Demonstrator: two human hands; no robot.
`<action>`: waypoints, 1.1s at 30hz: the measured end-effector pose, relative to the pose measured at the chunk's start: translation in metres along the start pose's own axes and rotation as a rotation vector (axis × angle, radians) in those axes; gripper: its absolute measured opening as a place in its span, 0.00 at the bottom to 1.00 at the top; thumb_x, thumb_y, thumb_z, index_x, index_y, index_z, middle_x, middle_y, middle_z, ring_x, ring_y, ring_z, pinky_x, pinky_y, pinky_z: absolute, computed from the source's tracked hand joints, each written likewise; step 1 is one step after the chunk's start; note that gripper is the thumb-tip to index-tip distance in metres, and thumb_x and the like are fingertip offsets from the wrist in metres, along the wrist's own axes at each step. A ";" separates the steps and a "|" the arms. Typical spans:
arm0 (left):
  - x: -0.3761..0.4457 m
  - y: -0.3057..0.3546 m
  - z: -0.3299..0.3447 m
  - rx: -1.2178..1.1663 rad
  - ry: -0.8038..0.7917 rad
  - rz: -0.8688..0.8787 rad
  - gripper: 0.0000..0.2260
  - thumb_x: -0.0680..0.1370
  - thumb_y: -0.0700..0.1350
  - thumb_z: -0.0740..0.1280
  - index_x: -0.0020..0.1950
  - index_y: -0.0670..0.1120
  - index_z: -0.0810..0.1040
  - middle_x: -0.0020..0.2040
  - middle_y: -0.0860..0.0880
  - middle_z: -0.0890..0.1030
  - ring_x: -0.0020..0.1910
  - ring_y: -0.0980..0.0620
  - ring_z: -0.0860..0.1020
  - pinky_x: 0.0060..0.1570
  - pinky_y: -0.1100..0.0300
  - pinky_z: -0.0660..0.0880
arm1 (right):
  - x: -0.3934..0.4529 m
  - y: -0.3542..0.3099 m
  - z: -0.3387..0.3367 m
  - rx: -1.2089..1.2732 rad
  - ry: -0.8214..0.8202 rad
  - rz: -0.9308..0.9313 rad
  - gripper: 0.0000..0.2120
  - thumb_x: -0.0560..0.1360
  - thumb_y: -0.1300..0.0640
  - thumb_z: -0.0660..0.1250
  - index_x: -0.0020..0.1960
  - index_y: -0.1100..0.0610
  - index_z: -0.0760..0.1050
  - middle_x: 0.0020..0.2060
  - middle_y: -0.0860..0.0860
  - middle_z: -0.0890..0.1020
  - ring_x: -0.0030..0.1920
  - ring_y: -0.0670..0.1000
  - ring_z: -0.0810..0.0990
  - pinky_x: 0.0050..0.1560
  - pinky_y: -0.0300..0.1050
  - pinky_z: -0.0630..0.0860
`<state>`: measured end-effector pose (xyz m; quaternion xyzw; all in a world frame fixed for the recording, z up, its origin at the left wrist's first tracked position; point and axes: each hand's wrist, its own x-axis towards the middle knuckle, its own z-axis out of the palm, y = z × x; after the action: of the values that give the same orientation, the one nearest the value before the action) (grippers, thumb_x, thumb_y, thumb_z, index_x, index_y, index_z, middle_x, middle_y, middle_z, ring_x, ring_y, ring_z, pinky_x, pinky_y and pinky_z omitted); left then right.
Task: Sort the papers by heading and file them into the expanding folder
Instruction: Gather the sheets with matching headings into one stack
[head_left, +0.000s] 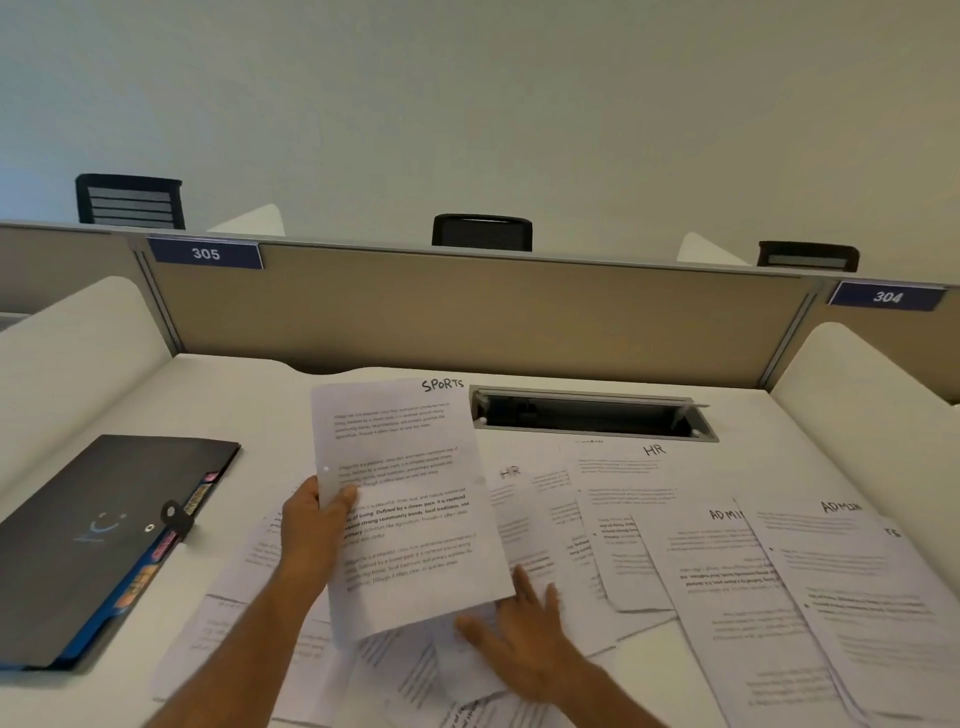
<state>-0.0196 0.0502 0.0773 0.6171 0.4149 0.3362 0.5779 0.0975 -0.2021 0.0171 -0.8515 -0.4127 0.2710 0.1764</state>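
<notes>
My left hand (311, 525) pinches the left edge of a printed sheet (410, 499) headed SPORTS and holds it lifted over the desk. My right hand (519, 639) lies flat with spread fingers on the loose papers (467, 675) under that sheet. Spread to the right are sheets headed HR (623, 483) and ADMIN (727, 571). The black expanding folder (98, 540) lies closed at the left, coloured tabs showing along its right edge.
A cable slot (592, 415) opens in the white desk (260, 395) behind the papers. A tan partition (467, 312) with labels 305 and 304 closes the back. White side dividers (72, 343) flank the desk. Black chairs stand beyond.
</notes>
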 end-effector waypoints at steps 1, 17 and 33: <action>0.000 0.000 -0.001 -0.004 0.001 0.001 0.05 0.80 0.42 0.69 0.55 0.47 0.80 0.48 0.48 0.85 0.44 0.48 0.85 0.36 0.59 0.80 | -0.002 0.001 -0.005 0.044 0.053 -0.015 0.48 0.66 0.17 0.39 0.77 0.40 0.31 0.80 0.44 0.39 0.79 0.49 0.33 0.74 0.53 0.29; -0.006 -0.004 0.001 0.015 0.043 -0.032 0.07 0.80 0.42 0.69 0.58 0.47 0.79 0.49 0.48 0.84 0.46 0.45 0.84 0.40 0.54 0.81 | -0.014 0.053 -0.022 -0.222 0.275 0.165 0.46 0.71 0.23 0.33 0.81 0.49 0.44 0.81 0.50 0.45 0.80 0.53 0.37 0.77 0.56 0.34; -0.007 -0.008 0.004 0.010 0.052 -0.039 0.07 0.80 0.42 0.69 0.57 0.49 0.79 0.49 0.49 0.84 0.46 0.46 0.83 0.42 0.52 0.81 | -0.010 0.059 -0.023 -0.441 0.258 0.232 0.30 0.80 0.33 0.42 0.80 0.40 0.44 0.79 0.57 0.35 0.77 0.62 0.29 0.68 0.68 0.24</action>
<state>-0.0204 0.0423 0.0692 0.6028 0.4435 0.3386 0.5704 0.1426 -0.2474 0.0077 -0.9384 -0.3355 0.0823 0.0056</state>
